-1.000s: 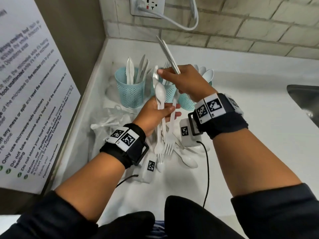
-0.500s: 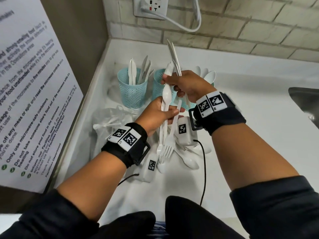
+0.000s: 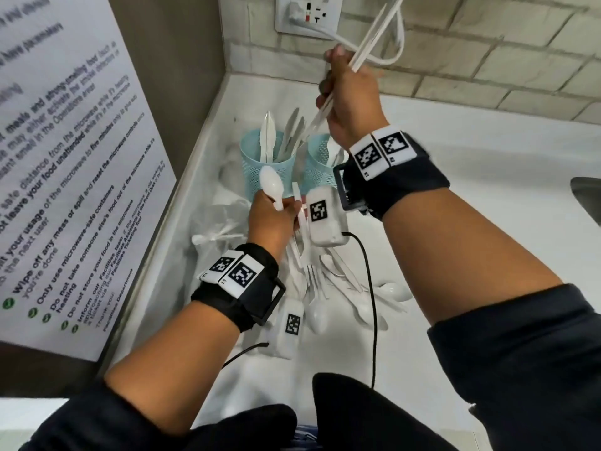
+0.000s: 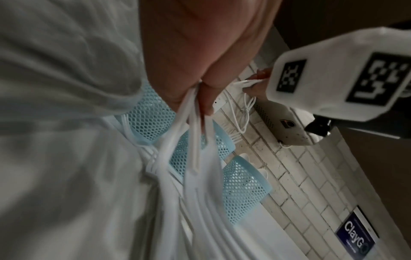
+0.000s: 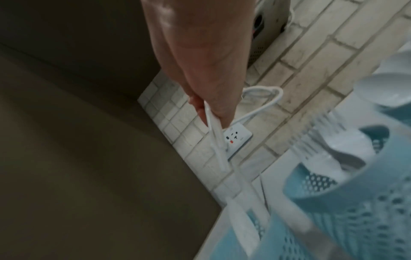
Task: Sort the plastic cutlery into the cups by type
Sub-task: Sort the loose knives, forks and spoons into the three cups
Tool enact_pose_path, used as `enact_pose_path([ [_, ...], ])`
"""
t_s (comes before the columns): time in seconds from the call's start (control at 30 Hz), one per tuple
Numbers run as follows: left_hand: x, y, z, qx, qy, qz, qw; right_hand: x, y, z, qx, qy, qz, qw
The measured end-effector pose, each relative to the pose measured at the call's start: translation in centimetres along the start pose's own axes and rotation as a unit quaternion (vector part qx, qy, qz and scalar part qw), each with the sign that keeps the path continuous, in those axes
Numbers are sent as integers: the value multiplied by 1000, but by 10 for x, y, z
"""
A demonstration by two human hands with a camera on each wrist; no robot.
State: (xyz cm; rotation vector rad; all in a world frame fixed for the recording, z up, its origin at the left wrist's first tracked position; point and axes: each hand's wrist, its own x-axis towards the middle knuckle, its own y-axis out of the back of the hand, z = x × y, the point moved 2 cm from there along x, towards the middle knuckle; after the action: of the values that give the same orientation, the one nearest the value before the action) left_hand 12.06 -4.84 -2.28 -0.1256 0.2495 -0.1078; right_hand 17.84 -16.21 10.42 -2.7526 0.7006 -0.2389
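My right hand [image 3: 336, 73] is raised near the back wall and pinches two white plastic knives [image 3: 369, 40], [image 5: 217, 140]. Their lower ends slant down toward the left teal mesh cup [image 3: 271, 170], which holds knives. The middle cup [image 3: 320, 166] holds forks [image 5: 311, 140]. A third cup [image 4: 244, 190] with spoons [image 5: 387, 88] is hidden behind my right wrist in the head view. Lower down, my left hand [image 3: 279, 214], [image 4: 200, 95] grips a mixed bundle of a spoon [image 3: 272, 187], forks and other handles.
Loose white cutlery [image 3: 353, 299] lies on the white counter [image 3: 487, 177] under my wrists. A crumpled clear bag [image 3: 216, 229] sits at the left. A wall socket [image 3: 307, 14] with a looping cable is behind my right hand. A poster [image 3: 65, 157] stands left, a sink edge [image 3: 587, 200] right.
My right hand has lifted the knives up and away from the bundle, toward the wall socket. My left hand has kept its grip on the bundle of remaining cutlery.
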Motion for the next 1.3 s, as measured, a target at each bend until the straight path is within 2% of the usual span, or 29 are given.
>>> enact_pose_path([
  [0.17,4,15,-3,-23,-18,69,997,2,-21,28,-28,-38,-87,995],
  [0.43,2,28,12,-55,-39,94,993,3,-39,52,-68,7,-184,981],
  [0.67,-1,30,15,-63,-37,89,993,5,-39,72,-104,-16,-178,978],
  [0.87,0,29,17,-68,-40,80,994,5,-33,83,-209,-49,-171,962],
  [0.97,0,29,17,-71,-37,81,993,9,-31,80,-244,-36,-138,959],
  [1.07,-2,26,20,-77,-38,69,994,10,-33,66,-237,-9,-142,961],
  [1.13,-3,23,23,-89,-35,53,994,9,-33,51,-301,58,-138,942],
  [1.2,-5,19,27,-101,-33,25,994,6,-30,34,-372,119,-143,909],
  [1.27,-6,14,31,-107,-33,-8,994,-3,-23,16,-425,93,-178,883],
  [1.3,-6,12,34,-109,-34,-22,993,-8,-18,8,-462,65,-208,860],
])
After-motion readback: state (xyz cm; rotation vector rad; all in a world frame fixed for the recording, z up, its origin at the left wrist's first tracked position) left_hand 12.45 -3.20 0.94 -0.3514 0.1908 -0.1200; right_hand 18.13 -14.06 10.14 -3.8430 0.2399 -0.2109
